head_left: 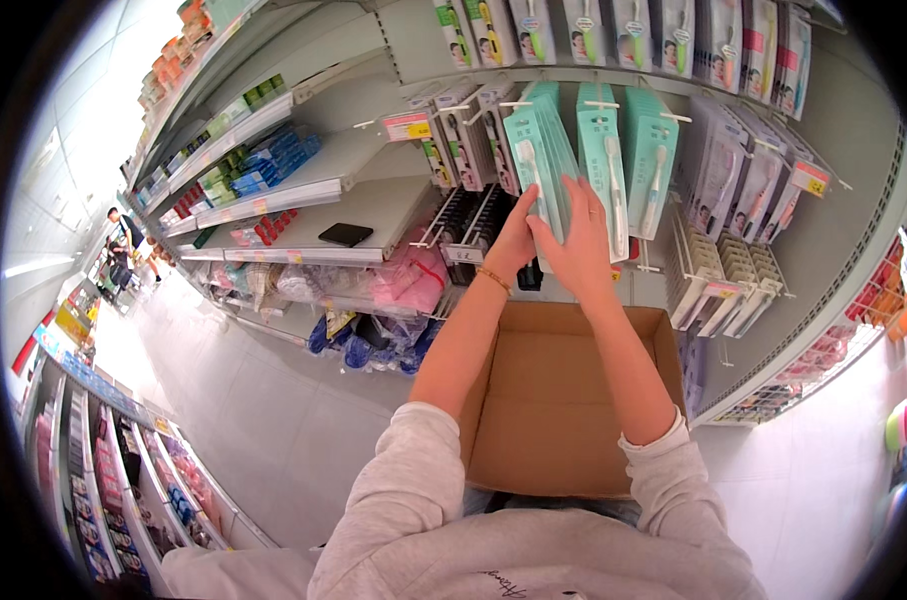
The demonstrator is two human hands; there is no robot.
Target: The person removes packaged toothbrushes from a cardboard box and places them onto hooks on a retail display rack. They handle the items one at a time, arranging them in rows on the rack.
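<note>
A row of mint-green toothbrush packs (533,130) hangs from a shelf hook in front of me, with white toothbrushes inside. My left hand (513,243) is closed at the lower left edge of these packs; its fingertips are partly hidden. Against their right side lies my right hand (576,240), fingers stretched and thumb pointing toward the left hand. Two more rows of the same kind hang to the right, a middle row (601,150) and a right row (655,165). Below my forearms stands an open cardboard box (543,420); its visible inside holds nothing.
Other toothbrush packs (633,35) hang above, with purple packs (718,165) and pale packs (713,275) at the right. A black phone (346,234) lies on the left shelf (373,205). Bagged blue items (363,345) sit low there. Another person (128,235) is far down the aisle.
</note>
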